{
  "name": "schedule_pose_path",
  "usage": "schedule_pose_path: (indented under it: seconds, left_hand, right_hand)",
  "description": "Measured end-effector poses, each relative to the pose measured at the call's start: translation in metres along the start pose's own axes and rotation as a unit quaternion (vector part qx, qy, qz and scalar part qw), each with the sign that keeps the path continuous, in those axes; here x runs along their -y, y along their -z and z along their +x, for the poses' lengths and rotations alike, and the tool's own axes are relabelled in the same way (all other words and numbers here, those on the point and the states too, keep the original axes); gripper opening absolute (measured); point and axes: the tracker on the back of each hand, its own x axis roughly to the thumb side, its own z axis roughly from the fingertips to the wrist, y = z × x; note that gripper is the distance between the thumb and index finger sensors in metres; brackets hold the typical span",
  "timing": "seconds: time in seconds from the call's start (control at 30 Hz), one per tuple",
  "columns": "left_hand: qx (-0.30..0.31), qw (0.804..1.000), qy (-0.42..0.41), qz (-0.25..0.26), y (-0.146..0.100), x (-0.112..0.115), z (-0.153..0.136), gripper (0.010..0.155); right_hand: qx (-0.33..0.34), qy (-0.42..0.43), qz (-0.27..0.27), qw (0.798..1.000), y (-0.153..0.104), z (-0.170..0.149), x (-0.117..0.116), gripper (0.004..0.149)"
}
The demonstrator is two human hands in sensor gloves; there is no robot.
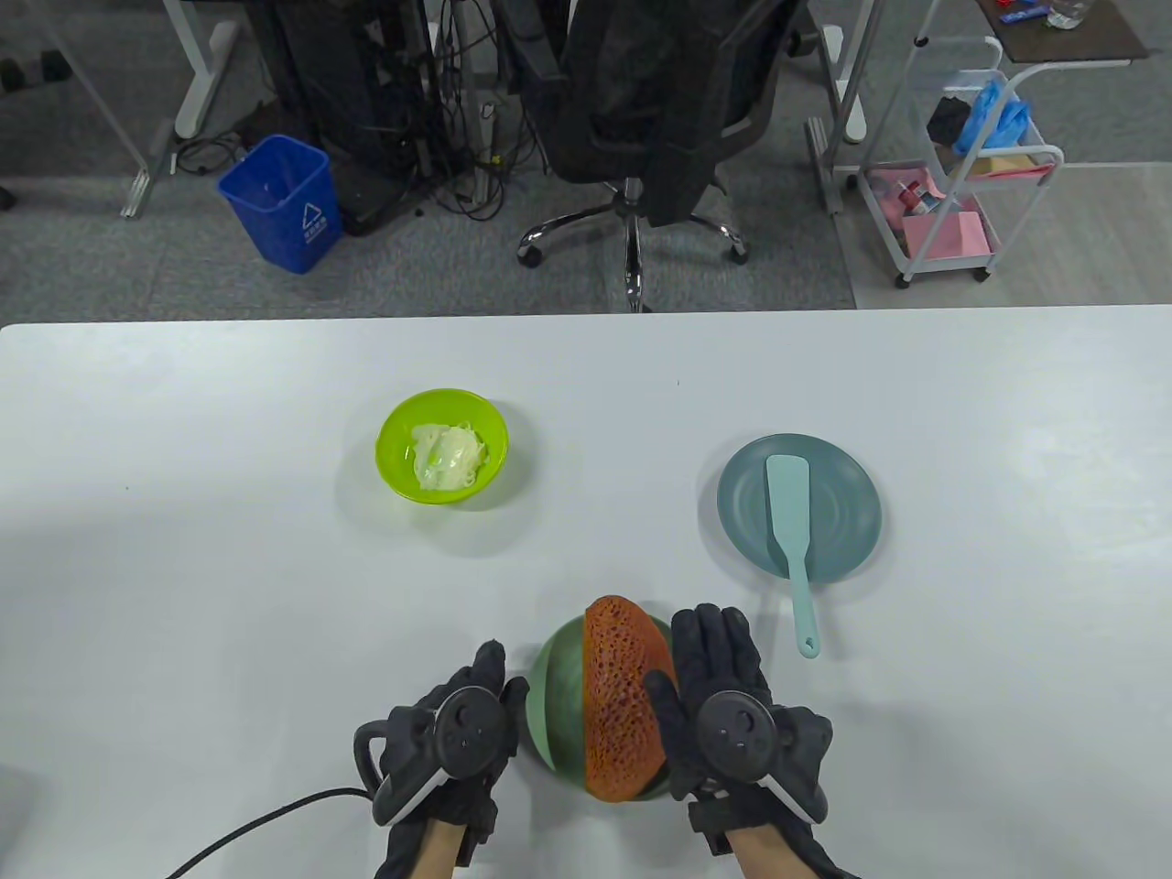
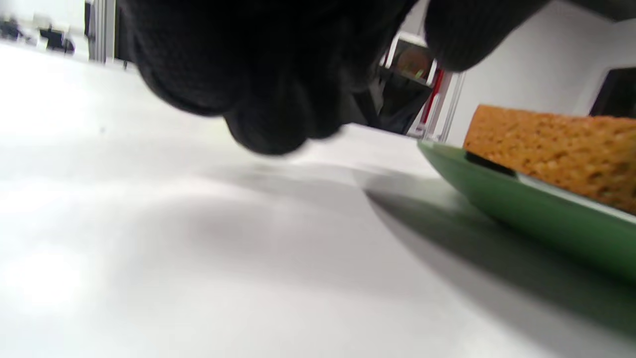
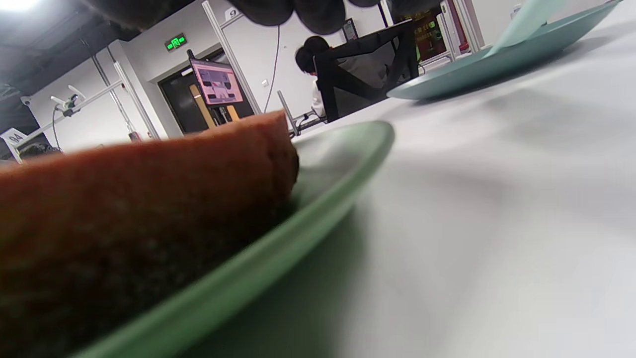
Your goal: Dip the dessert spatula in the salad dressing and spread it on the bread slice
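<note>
A brown bread slice lies on a dark green plate at the table's front centre. My left hand sits just left of that plate, its fingers loosely curled over the table and holding nothing. My right hand lies with straight fingers at the plate's right rim, the thumb against the bread. The pale teal spatula rests on a blue-grey plate to the right, with its handle overhanging toward me. A lime green bowl holding pale dressing stands at the left.
A black cable trails from my left hand across the table's front left. Beyond the table's far edge stand an office chair, a blue bin and a white cart. The right wrist view shows the bread close up.
</note>
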Motion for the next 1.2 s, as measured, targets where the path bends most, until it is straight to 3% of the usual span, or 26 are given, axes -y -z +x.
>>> schedule_pose_path:
  seconds: [0.17, 0.37, 0.5, 0.6, 0.7, 0.9, 1.03, 1.17, 1.2]
  left_hand:
    - [0.013, 1.000, 0.003, 0.016, -0.003, -0.001, 0.004, 0.072]
    - [0.017, 1.000, -0.003, 0.017, -0.004, -0.002, 0.003, 0.072]
    - [0.017, 1.000, -0.007, 0.021, -0.004, -0.003, 0.000, 0.070]
    - [0.010, 1.000, -0.010, 0.025, -0.002, -0.003, -0.001, 0.067]
    - [0.011, 1.000, -0.005, 0.022, -0.002, -0.002, -0.002, 0.066]
    - [0.015, 0.999, -0.018, 0.022, -0.002, -0.002, -0.003, 0.067]
    - [0.018, 0.999, -0.027, 0.017, -0.002, -0.001, -0.003, 0.066]
    - [0.019, 0.999, -0.030, 0.016, -0.002, -0.002, -0.004, 0.066]
    - [0.019, 0.999, -0.030, 0.016, -0.001, -0.002, -0.005, 0.067]
  right_hand:
    - [0.003, 0.000, -0.004, 1.000, 0.001, 0.002, 0.001, 0.067]
    - [-0.003, 0.017, -0.018, 1.000, 0.003, 0.002, 0.008, 0.066]
    - [-0.004, 0.018, -0.036, 0.999, 0.005, 0.005, 0.023, 0.066]
    - [-0.035, 0.004, -0.012, 0.999, 0.009, 0.000, 0.043, 0.068]
    - [-0.082, 0.031, -0.004, 0.996, 0.015, -0.018, 0.072, 0.069]
    - [-0.179, 0.019, 0.017, 0.984, 0.028, -0.072, 0.103, 0.067]
    - [-0.193, 0.005, 0.006, 0.981, 0.033, -0.109, 0.105, 0.064]
    - [-0.185, -0.041, 0.022, 0.982, 0.036, -0.133, 0.097, 0.062]
    - [-0.180, -0.029, 0.049, 0.982, 0.037, -0.141, 0.092, 0.063]
